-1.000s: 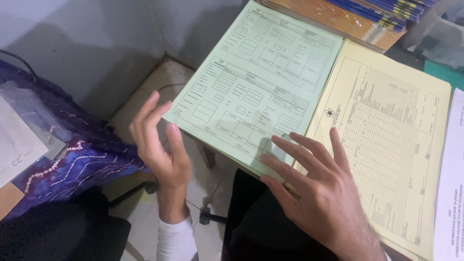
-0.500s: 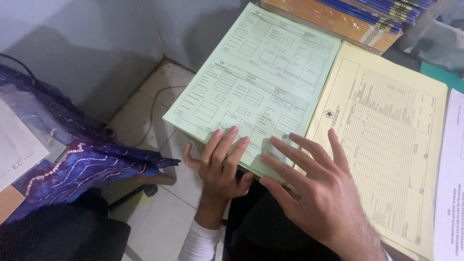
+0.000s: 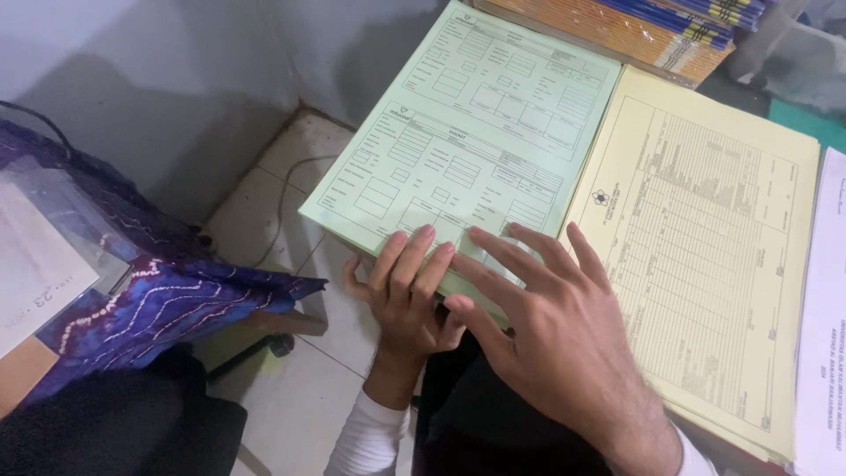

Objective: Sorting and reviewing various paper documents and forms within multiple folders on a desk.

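Note:
A stack of pale green printed forms [image 3: 467, 150] lies on the desk, its near corner hanging over the edge. My left hand [image 3: 407, 291] rests flat on the stack's near edge, fingers together on the top sheet. My right hand [image 3: 546, 326] lies spread over the same near corner, fingertips on the green paper, partly overlapping my left hand. Right of the green stack sits a stack of yellow printed forms [image 3: 714, 238], untouched.
A pile of orange and blue booklets [image 3: 652, 26] lies at the back. White sheets [image 3: 824, 335] sit at the far right. To the left is a purple patterned cloth [image 3: 150, 291] under a plastic sleeve with paper [image 3: 35, 256]. Tiled floor [image 3: 291, 370] shows below.
My left hand swung in from the open air at the left and landed on the green stack's near edge. My right hand slid left from the yellow stack's edge onto the green corner.

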